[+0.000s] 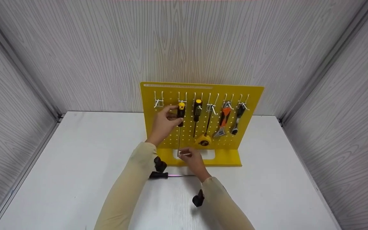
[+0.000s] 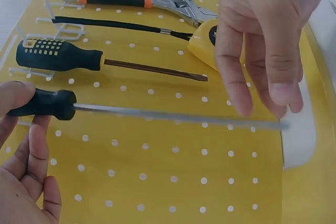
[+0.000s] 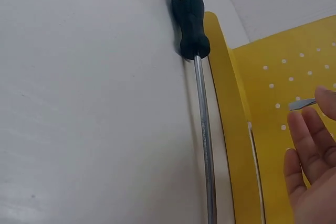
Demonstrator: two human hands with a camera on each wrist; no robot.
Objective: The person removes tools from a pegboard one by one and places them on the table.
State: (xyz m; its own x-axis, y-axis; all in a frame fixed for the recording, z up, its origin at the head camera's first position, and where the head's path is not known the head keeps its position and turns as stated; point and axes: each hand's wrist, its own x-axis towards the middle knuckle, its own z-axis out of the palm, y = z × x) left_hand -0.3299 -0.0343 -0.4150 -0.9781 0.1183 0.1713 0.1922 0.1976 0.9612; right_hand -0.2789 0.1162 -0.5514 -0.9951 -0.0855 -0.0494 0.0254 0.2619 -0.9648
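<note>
My left hand pinches the black handle of a slotted screwdriver with a yellow end, at a hook on the yellow pegboard. Its long thin shaft points down, and the flat tip shows in the right wrist view. Beside that tip is my right hand, thumb and fingers loosely extended. A gap separates these fingers from the shaft in the left wrist view. Another screwdriver, dark-handled with a thick metal shaft, lies on the white table in front of the board's base.
To the right hang a second slotted screwdriver, a yellow tape measure on a black strap, an orange-and-black adjustable wrench and a ratchet wrench. A bare white hook is at the board's upper left.
</note>
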